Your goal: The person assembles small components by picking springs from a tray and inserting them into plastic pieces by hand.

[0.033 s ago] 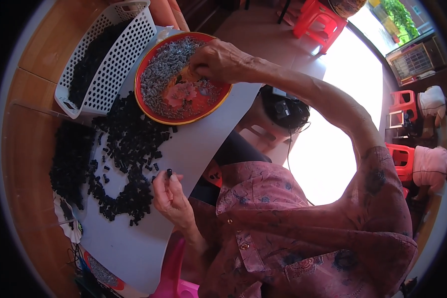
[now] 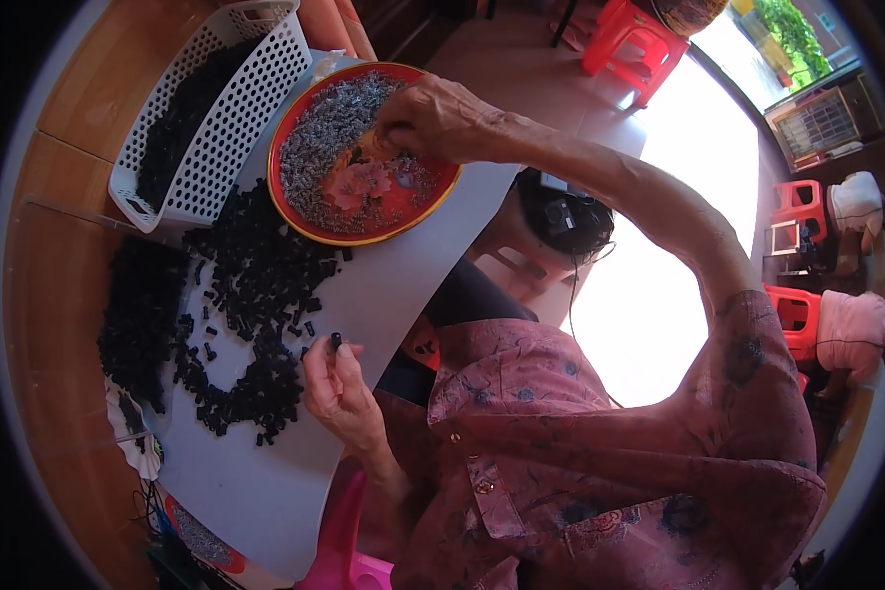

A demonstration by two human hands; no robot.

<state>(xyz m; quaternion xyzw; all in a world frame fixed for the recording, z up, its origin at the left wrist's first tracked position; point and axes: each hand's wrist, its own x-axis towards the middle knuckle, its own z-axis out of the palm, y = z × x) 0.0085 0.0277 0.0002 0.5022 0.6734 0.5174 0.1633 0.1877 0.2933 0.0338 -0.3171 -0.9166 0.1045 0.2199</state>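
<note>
1. Head view, left hand (image 2: pixel 344 398): thumb and fingers nearly closed, pinching one small black cylindrical piece (image 2: pixel 335 340), its end upward, just off the table edge. A second dark bit shows by the fingertips; can't tell if it's held.
2. Head view, right hand (image 2: pixel 433 118): over the round red tray with yellow rim (image 2: pixel 393 211), fingers curled down into it. Fingertips hidden, so can't tell how far apart they are or whether they grip anything.
3. Head view, stock: small silvery metal parts (image 2: pixel 324 123) heaped on the tray's far and left side, thinner over the printed flower. Loose pile of small black pieces (image 2: pixel 256 265) on the pale grey table (image 2: pixel 265 501), between tray and left hand. More black stuff in the white perforated plastic basket (image 2: pixel 231 128), plus a dense black heap (image 2: pixel 143 315) at the table's left.
4. Progress, my read: one piece in hand, lots of both parts left. Can't tell finished black pieces from unworked ones at this size, so no done count.
</note>
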